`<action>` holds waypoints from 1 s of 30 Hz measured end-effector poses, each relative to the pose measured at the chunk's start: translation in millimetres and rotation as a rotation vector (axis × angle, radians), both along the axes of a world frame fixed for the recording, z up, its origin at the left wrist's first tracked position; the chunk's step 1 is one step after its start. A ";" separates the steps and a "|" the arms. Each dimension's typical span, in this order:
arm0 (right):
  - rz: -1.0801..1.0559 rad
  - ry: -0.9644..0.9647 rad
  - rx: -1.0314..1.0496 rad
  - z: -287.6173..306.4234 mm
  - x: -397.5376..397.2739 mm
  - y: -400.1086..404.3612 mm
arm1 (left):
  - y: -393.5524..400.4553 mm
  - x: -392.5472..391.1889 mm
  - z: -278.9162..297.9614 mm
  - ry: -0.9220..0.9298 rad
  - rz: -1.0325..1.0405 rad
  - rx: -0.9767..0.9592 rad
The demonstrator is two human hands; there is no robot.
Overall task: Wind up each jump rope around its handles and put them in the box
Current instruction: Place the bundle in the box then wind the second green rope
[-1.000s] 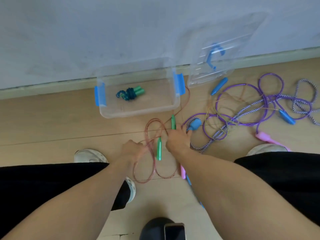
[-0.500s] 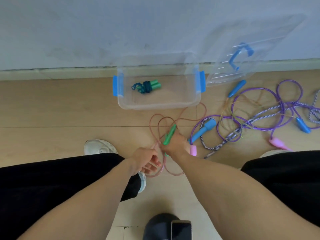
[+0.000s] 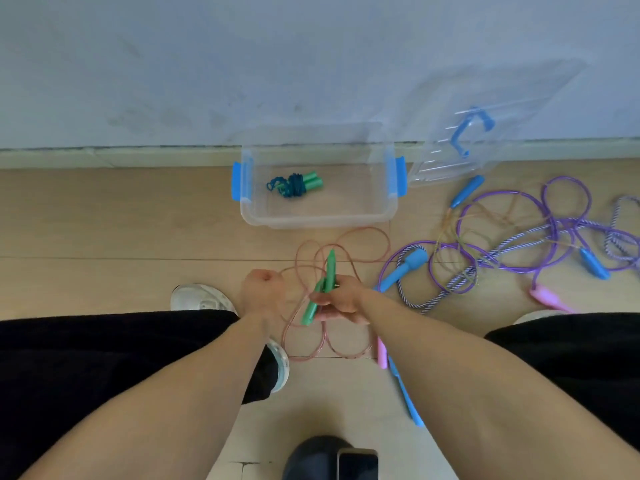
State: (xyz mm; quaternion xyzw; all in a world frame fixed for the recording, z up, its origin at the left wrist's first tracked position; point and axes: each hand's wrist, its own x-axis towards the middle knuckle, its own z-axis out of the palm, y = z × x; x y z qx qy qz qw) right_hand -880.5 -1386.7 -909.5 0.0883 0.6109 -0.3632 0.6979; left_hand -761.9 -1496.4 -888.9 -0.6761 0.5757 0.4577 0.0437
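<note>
Jump rope with pink cord (image 3: 349,242) and two green handles (image 3: 320,289): handles held side by side in right hand (image 3: 341,299), above the floor (image 3: 121,237), in front of the clear box (image 3: 320,216). Left hand (image 3: 261,285) curled in a fist near the cord; could not tell if any cord was inside. Looked like the start of winding. Next, probably needed looping the thin, shiny, bendy cord round the hard, smooth sticks. One wound rope (image 3: 294,184) sat in the box already. Purple and stripy ropes (image 3: 512,251) lay tangled at right.
</note>
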 end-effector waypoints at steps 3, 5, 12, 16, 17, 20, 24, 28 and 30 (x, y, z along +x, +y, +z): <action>-0.023 -0.003 -0.058 12.6 -0.1 2.0 | 4.8 -23.5 22.0 0.225 0.113 0.196; 0.018 0.079 -0.102 22.5 -4.4 -0.5 | 7.3 -32.2 41.8 0.227 0.023 0.285; 0.072 0.219 -0.277 80.8 -23.3 -14.6 | -2.4 -37.6 106.7 0.125 -0.315 0.376; 0.130 0.254 -0.403 117.2 -21.1 -30.0 | -14.0 -41.4 141.6 0.022 -0.574 0.217; 0.139 0.246 -0.428 125.3 -19.4 -34.1 | -14.9 -42.5 150.9 0.009 -0.587 0.195; 0.163 0.143 -0.499 151.9 -17.6 -41.3 | -20.1 -46.7 175.8 0.012 -0.602 0.172; 0.227 -0.047 -0.534 178.2 -31.4 -41.6 | -39.9 -49.7 212.5 -0.101 -0.826 0.205; 0.223 0.186 -0.286 164.0 -41.5 -32.8 | -75.1 -52.2 243.9 -0.389 -1.079 0.028; 0.348 0.388 -0.159 150.6 -42.4 -22.0 | -92.8 -51.0 253.5 -0.430 -1.086 -0.083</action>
